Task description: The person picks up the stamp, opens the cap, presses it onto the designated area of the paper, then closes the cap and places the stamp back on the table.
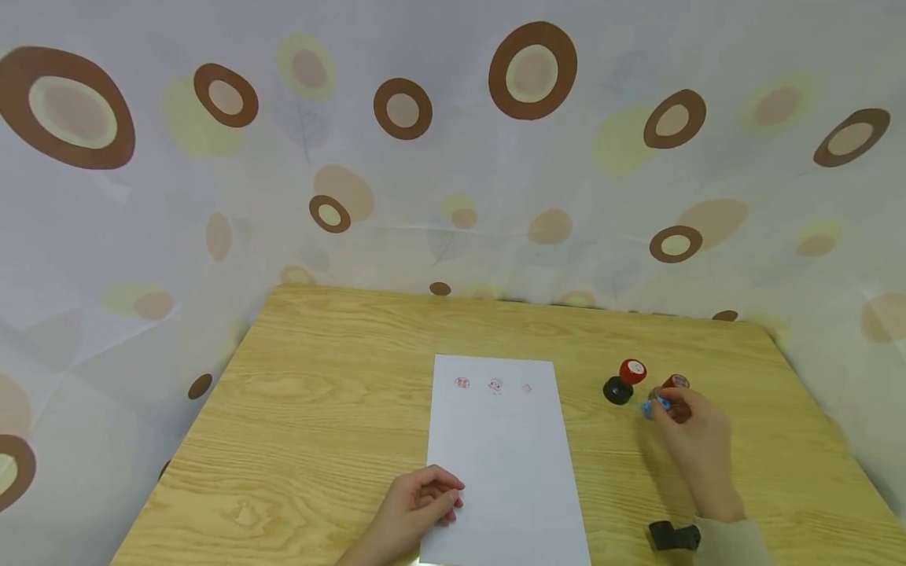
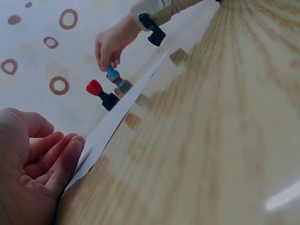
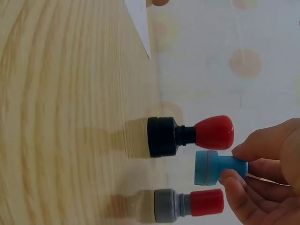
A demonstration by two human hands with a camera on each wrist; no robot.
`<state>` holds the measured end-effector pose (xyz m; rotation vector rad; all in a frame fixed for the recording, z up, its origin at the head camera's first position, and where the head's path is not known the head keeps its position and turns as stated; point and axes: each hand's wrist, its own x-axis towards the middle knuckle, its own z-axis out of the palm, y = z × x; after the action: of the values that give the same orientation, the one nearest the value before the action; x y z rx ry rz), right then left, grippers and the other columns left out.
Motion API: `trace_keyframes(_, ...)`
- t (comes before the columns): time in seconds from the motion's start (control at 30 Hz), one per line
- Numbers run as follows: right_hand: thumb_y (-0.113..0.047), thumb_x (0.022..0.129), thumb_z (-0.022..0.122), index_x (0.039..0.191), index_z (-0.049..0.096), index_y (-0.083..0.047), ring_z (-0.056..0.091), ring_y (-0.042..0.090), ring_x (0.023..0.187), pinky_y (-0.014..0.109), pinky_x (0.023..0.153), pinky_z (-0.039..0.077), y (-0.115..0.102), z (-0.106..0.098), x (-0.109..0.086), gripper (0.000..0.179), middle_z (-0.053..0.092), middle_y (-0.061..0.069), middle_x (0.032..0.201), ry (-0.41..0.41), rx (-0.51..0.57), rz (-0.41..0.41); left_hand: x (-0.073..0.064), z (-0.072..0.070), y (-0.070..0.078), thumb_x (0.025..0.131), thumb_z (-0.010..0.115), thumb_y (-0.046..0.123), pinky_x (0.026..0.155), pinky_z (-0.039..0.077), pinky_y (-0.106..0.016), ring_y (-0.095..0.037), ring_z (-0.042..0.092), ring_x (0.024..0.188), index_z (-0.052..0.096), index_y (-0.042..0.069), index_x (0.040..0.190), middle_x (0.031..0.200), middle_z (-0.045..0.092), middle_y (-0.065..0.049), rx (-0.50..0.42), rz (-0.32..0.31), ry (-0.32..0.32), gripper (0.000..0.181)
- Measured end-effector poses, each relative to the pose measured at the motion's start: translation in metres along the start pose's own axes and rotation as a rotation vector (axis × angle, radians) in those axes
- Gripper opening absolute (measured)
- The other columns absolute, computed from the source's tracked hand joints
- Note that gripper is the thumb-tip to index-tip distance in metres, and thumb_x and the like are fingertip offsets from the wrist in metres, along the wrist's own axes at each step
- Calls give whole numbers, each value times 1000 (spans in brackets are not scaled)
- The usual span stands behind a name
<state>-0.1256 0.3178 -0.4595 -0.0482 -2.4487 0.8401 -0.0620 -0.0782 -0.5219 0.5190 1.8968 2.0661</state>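
Note:
Between its thumb and fingers my right hand (image 1: pixel 697 440) pinches a small blue stamp (image 3: pixel 220 168), raised off the table. Two stamps stand upright beside it: one with a red knob and black base (image 3: pixel 162 137), the other with a red handle and grey base (image 3: pixel 165 206). In the head view the hand partly hides the grey one. A white sheet of paper (image 1: pixel 502 464) carries three small red prints in a row near its far edge. My left hand (image 1: pixel 421 503) rests at the paper's left edge, fingers loosely bent, holding nothing.
The wooden table (image 1: pixel 325 409) lies under everything. A pale curtain (image 1: pixel 453 157) with brown and yellow ovals hangs behind and at both sides. A black strap piece (image 1: pixel 674 536) sits at the right wrist, by the sleeve (image 1: pixel 732 542).

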Motion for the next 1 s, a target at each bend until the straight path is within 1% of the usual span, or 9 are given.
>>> trace_keyframes(0.07, 3, 82, 73, 92, 71, 7, 48, -11, 63, 6, 53, 39, 9, -2, 0, 11, 70, 20, 83, 26, 1, 24, 0, 0, 0, 97, 62, 8, 68, 56, -23, -8, 63, 72, 64, -9, 107, 90, 65, -28, 9, 5, -1, 20)
trace_keyframes(0.17, 4, 80, 72, 89, 70, 6, 46, -15, 61, 6, 52, 39, 19, -6, 1, 10, 70, 21, 82, 57, 4, 36, 0, 0, 0, 97, 62, 9, 67, 56, -23, -7, 63, 71, 64, -9, 107, 90, 65, -28, 17, 12, -3, 20)
trace_keyframes(0.3, 2, 80, 72, 88, 71, 4, 47, -13, 59, 7, 51, 39, 29, -7, -1, 8, 70, 18, 79, 55, -5, 73, 0, 0, 0, 97, 62, 9, 67, 56, -23, -8, 63, 71, 64, -8, 106, 90, 66, -28, 25, 14, -1, 20)
trace_keyframes(0.4, 2, 79, 73, 86, 71, 3, 48, -12, 57, 7, 51, 40, 34, -6, -3, 7, 69, 16, 76, 49, -13, 83, 1, 0, -1, 97, 62, 9, 67, 56, -23, -8, 63, 71, 64, -8, 106, 90, 66, -28, 31, 17, 1, 19)
trace_keyframes(0.53, 2, 78, 74, 84, 71, 3, 49, -11, 55, 8, 49, 40, 37, -3, -5, 6, 69, 15, 74, 49, -18, 63, 1, -1, 0, 97, 62, 9, 66, 56, -23, -8, 63, 71, 65, -8, 106, 89, 66, -27, 39, 21, 1, 19)
trace_keyframes(0.63, 1, 80, 74, 85, 71, 4, 50, -9, 56, 9, 49, 40, 34, -4, -6, 6, 69, 16, 76, 28, -13, 67, 2, -1, 1, 97, 62, 9, 67, 56, -23, -7, 63, 71, 65, -7, 106, 90, 66, -26, 48, 23, -2, 18)
trace_keyframes(0.73, -1, 82, 75, 89, 72, 3, 51, -7, 59, 9, 51, 41, 28, -2, -8, 9, 70, 17, 81, -26, 5, 86, 2, -1, 1, 97, 61, 8, 67, 56, -23, -7, 63, 71, 65, -8, 105, 89, 66, -26, 56, 28, -3, 18)
trace_keyframes(0.83, -4, 85, 76, 94, 72, 3, 53, -5, 64, 10, 54, 44, 16, 3, -12, 12, 70, 16, 85, -93, 35, 94, 2, -1, 0, 97, 62, 7, 66, 56, -23, -7, 63, 70, 65, -8, 105, 89, 66, -26, 55, 23, 0, 17)
trace_keyframes(1.0, -3, 82, 79, 93, 72, 3, 55, -2, 65, 10, 56, 46, -1, 12, -15, 14, 69, 14, 84, -134, 69, 43, 1, 0, -2, 98, 62, 9, 65, 56, -22, -6, 62, 69, 65, -7, 105, 88, 65, -27, 57, 25, -6, 18)
